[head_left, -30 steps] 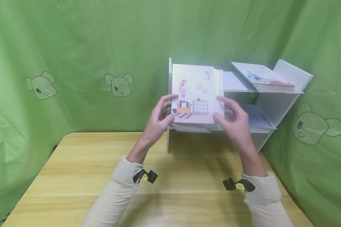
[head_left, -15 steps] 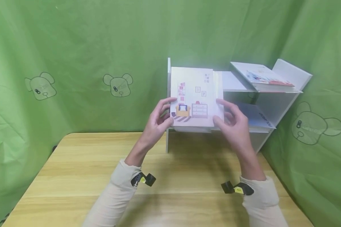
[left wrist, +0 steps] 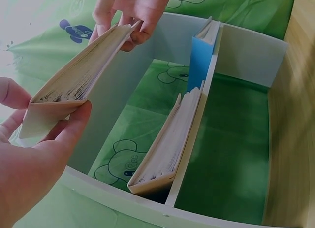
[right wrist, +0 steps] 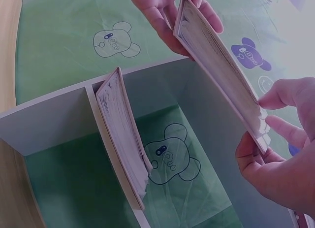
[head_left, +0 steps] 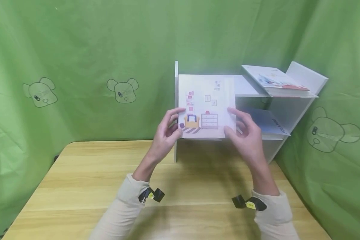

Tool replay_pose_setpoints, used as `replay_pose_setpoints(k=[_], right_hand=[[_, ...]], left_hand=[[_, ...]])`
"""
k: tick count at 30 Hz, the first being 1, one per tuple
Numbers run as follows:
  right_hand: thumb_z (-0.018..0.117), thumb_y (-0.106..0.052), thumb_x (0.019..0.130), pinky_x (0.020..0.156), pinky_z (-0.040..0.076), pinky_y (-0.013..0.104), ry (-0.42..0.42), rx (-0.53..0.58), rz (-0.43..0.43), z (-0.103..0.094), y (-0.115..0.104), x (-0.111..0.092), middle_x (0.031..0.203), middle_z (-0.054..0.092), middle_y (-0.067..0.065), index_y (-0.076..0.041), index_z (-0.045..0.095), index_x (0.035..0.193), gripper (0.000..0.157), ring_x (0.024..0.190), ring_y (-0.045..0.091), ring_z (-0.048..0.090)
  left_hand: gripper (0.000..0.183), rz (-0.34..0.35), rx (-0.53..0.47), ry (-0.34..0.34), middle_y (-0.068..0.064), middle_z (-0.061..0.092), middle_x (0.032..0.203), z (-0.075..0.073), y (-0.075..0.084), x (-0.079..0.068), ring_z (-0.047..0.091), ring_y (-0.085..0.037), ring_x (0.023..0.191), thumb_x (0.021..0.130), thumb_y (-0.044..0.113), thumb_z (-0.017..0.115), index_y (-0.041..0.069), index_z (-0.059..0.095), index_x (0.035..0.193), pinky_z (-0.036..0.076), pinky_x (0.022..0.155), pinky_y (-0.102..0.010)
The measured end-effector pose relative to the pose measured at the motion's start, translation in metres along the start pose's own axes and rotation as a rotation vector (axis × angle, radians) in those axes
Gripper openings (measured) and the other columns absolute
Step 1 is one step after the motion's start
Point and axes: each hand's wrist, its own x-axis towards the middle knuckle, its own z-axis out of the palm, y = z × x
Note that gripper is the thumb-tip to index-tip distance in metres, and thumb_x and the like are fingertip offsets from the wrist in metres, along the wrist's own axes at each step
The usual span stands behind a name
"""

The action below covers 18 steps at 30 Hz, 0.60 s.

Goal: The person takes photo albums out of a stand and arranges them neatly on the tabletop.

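Both hands hold a pale hardcover book point(head_left: 205, 106) with an armchair and a chest of drawers drawn on its cover. In the head view it overlaps the left part of the white shelf's point(head_left: 176, 100) top board. My left hand point(head_left: 165, 133) pinches the book's left edge, thumb in front and fingers behind. At the other edge, my right hand point(head_left: 247, 133) grips it the same way. The left wrist view shows the book's page edges point(left wrist: 81, 70) between the hands. Close over the top board, the book appears nearly flat.
A book with a red-and-blue cover point(head_left: 279, 80) lies on the shelf's top right. Below, a blue book marked POLAROID point(head_left: 268, 121) lies on the middle board beside another thick book point(left wrist: 165, 144). The wooden table point(head_left: 108, 186) extends in front; green curtains point(head_left: 87, 50) surround it.
Both hands have lowered the book a little toward the shelf's top board. Its far edge has dropped, so it leans flatter. The grip stays the same.
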Motion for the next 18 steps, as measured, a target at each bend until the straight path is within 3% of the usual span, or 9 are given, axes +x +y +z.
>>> replay_pose_setpoints(k=[10,18], right_hand=[[0.067,0.009,0.09,0.091,0.059,0.027,-0.014,0.044,-0.002,-0.001,0.005,-0.004,0.14,0.05,0.012,-0.006,0.06,0.141,0.054,0.118,0.028,0.058],[0.072,0.004,0.09,0.09,0.059,0.027,-0.033,-0.016,-0.006,-0.003,0.009,-0.009,0.141,0.051,0.01,-0.009,0.06,0.142,0.055,0.118,0.027,0.06]], left_hand=[[0.056,0.024,0.028,0.028,-0.014,0.049,0.144,0.001,-0.004,-0.005,0.059,-0.035,0.124,0.093,-0.005,0.048,0.01,0.046,0.147,0.057,0.099,-0.044],[0.056,0.042,0.01,0.044,-0.015,0.051,0.143,0.002,-0.009,-0.012,0.059,-0.033,0.123,0.092,-0.006,0.05,0.007,0.046,0.147,0.054,0.103,-0.044]])
